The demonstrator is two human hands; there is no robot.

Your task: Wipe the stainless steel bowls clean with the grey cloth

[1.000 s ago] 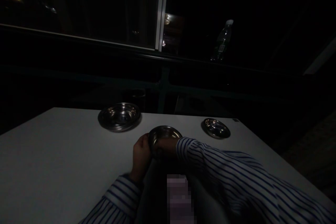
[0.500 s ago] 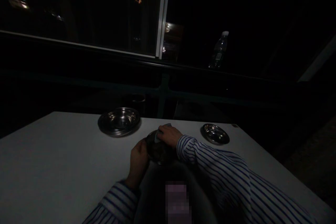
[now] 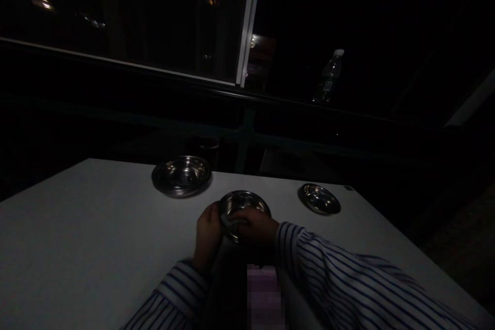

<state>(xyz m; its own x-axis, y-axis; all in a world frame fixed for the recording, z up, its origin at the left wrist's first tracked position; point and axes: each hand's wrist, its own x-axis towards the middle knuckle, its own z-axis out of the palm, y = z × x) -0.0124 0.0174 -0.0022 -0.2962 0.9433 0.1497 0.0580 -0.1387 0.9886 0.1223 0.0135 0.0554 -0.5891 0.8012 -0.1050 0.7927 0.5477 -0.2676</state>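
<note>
Hands: left hand (image 3: pixel 208 229), at lower centre, gripping the left rim of the metal bowl (image 3: pixel 244 199), fingers closed over the edge; right hand (image 3: pixel 261 224), just right of it, reaching into the bowl with a pale cloth (image 3: pixel 231 220) pinched under narrowly closed fingers.
Stacked dishes: a nested pile of metal dishes (image 3: pixel 181 188) left of centre, near the far edge of the white table (image 3: pixel 96 227), well apart from both hands.
Cloth: half a second ago it stuck up at the far rim; now it is down inside, against the left part of the bowl. This suggests the rubbing has passed from the rim to the inner wall.
Bowl: at lower centre, between the hands, opening upward and turned a little more into view than before. The left hand is at its left side, while the right hand comes in over its right side and hides part of the interior. Whether its base touches the table, I cannot tell.
Window post: a pale upright (image 3: pixel 247 26) at upper centre, beyond the table.
Separate dish: a shallow metal dish (image 3: pixel 320 200) right of centre, apart from the right hand.
Bottle: a clear bottle with a white cap (image 3: pixel 330 75) at upper right, beyond the table.
</note>
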